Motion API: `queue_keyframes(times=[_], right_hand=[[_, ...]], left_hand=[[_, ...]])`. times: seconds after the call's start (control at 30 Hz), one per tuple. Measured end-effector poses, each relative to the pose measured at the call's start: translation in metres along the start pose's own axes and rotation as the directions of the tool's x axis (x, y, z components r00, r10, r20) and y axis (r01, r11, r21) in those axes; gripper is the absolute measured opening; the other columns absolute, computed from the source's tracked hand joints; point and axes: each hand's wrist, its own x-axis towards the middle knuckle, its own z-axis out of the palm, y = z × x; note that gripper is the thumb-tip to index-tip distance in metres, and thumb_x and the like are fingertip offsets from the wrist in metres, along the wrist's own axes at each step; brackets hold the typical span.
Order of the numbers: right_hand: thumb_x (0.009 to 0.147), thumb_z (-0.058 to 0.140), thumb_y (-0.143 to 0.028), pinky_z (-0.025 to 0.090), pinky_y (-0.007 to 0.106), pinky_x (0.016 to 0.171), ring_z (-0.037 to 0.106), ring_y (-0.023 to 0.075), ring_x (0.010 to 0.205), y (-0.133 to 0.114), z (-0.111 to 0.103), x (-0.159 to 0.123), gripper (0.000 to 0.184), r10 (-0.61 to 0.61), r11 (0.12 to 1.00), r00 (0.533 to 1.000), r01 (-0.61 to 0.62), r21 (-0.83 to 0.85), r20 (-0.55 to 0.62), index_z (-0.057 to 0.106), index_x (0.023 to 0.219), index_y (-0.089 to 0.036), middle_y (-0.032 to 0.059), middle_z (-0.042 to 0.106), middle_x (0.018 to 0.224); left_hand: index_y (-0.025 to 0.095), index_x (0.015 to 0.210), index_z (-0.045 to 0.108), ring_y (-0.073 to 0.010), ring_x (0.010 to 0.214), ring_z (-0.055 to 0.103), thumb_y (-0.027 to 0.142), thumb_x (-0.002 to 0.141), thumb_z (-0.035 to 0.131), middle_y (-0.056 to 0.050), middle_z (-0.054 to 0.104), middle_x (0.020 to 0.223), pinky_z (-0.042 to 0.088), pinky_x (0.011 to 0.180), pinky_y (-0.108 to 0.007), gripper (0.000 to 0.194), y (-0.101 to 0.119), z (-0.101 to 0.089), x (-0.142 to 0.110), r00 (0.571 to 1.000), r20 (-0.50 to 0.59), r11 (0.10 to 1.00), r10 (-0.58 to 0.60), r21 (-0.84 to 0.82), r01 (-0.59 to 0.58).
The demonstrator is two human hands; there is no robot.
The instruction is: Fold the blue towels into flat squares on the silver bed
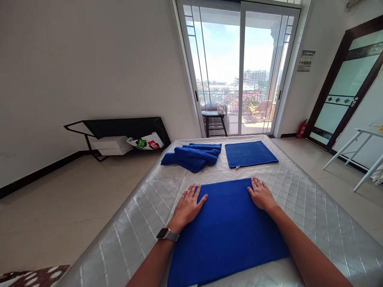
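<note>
A blue towel (227,227) lies spread flat on the quilted grey mattress (134,223) in front of me. My left hand (188,205) rests flat on the towel's far left corner, fingers stretched out, a watch on its wrist. Flat on the far right corner lies my right hand (261,194), fingers spread. Beyond them, a folded blue towel (249,154) lies neatly to the right, and a loose heap of blue towels (193,156) sits to the left.
A black frame with white boxes (115,137) leans against the left wall. Glass balcony doors (239,67) stand behind the mattress, with a stool (214,119) outside. A white table (363,149) and a fire extinguisher (302,128) are at right.
</note>
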Motion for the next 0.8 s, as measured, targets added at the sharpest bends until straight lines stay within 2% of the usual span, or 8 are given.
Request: queue_keyframes(times=[0.23,0.3,0.37,0.47,0.57,0.63,0.7,0.8], right_hand=[[0.104,0.020,-0.042,0.009,0.038,0.125,0.014,0.0193,0.154,-0.006,-0.008,-0.004,0.067,0.014,0.999,1.000,-0.015,0.042,0.015,0.022,0.159,-0.004,0.0129,0.020,0.166],[0.103,0.020,-0.042,0.010,0.038,0.125,0.014,0.0200,0.154,-0.007,-0.008,-0.004,0.067,0.014,0.998,1.000,-0.014,0.065,0.010,0.023,0.159,-0.004,0.0134,0.021,0.166],[0.103,0.021,-0.042,0.010,0.039,0.125,0.015,0.0207,0.154,-0.008,-0.008,-0.004,0.067,0.012,0.997,1.000,-0.012,0.081,0.005,0.023,0.159,-0.004,0.0138,0.020,0.166],[0.103,0.022,-0.041,0.011,0.041,0.125,0.015,0.0218,0.154,-0.007,-0.007,-0.004,0.067,0.012,0.995,1.000,-0.011,0.096,-0.004,0.024,0.158,-0.003,0.0147,0.021,0.165],[0.102,0.026,-0.034,0.012,0.041,0.125,0.016,0.0224,0.154,-0.005,-0.005,-0.004,0.064,-0.002,0.996,1.000,0.003,0.086,-0.006,0.025,0.158,-0.004,0.0144,0.021,0.165],[0.100,0.028,-0.027,0.013,0.039,0.125,0.016,0.0221,0.154,-0.004,-0.004,-0.004,0.062,-0.024,0.997,1.000,0.024,0.078,-0.003,0.026,0.159,-0.007,0.0130,0.022,0.166],[0.099,0.029,-0.023,0.013,0.039,0.125,0.016,0.0219,0.154,-0.003,-0.004,-0.005,0.062,-0.034,0.996,0.999,0.034,0.085,0.001,0.026,0.159,-0.007,0.0128,0.022,0.165],[0.100,0.027,-0.029,0.013,0.040,0.125,0.016,0.0223,0.154,-0.005,-0.005,-0.005,0.063,-0.015,0.993,1.000,0.016,0.114,-0.007,0.026,0.158,-0.003,0.0148,0.022,0.165]], left_hand=[[0.010,0.155,0.034,-0.0298,0.152,0.027,0.062,0.099,0.023,-0.017,0.032,0.162,0.023,0.124,-0.052,0.077,-0.005,-0.007,0.006,0.996,0.093,0.998,-0.017,0.065,0.011],[0.008,0.153,0.038,-0.0326,0.150,0.031,0.062,0.098,0.024,-0.020,0.037,0.160,0.025,0.122,-0.054,0.078,0.002,-0.015,0.012,0.996,0.082,0.994,-0.036,0.110,0.027],[0.006,0.149,0.043,-0.0345,0.148,0.035,0.061,0.099,0.025,-0.023,0.041,0.157,0.028,0.121,-0.054,0.077,0.026,-0.021,0.021,1.000,0.015,0.991,0.003,0.131,-0.004],[0.011,0.147,0.048,-0.0312,0.146,0.040,0.056,0.102,0.023,-0.019,0.049,0.152,0.035,0.119,-0.050,0.069,0.091,-0.021,0.034,0.978,-0.081,0.980,0.194,0.060,-0.189],[0.014,0.147,0.047,-0.0279,0.145,0.042,0.051,0.104,0.024,-0.018,0.050,0.152,0.037,0.118,-0.048,0.062,0.164,-0.007,0.044,0.938,-0.084,0.939,0.337,-0.036,-0.341],[0.013,0.148,0.045,-0.0277,0.145,0.042,0.045,0.105,0.023,-0.019,0.050,0.152,0.037,0.118,-0.050,0.058,0.196,0.003,0.049,0.922,-0.071,0.921,0.382,-0.058,-0.386],[0.012,0.149,0.044,-0.0277,0.145,0.041,0.043,0.105,0.019,-0.020,0.049,0.153,0.037,0.118,-0.051,0.059,0.207,0.009,0.051,0.922,-0.047,0.921,0.384,-0.057,-0.386],[0.010,0.150,0.043,-0.0270,0.147,0.039,0.047,0.105,0.016,-0.019,0.044,0.156,0.033,0.120,-0.049,0.064,0.187,0.012,0.048,0.947,-0.008,0.946,0.322,-0.027,-0.322]])
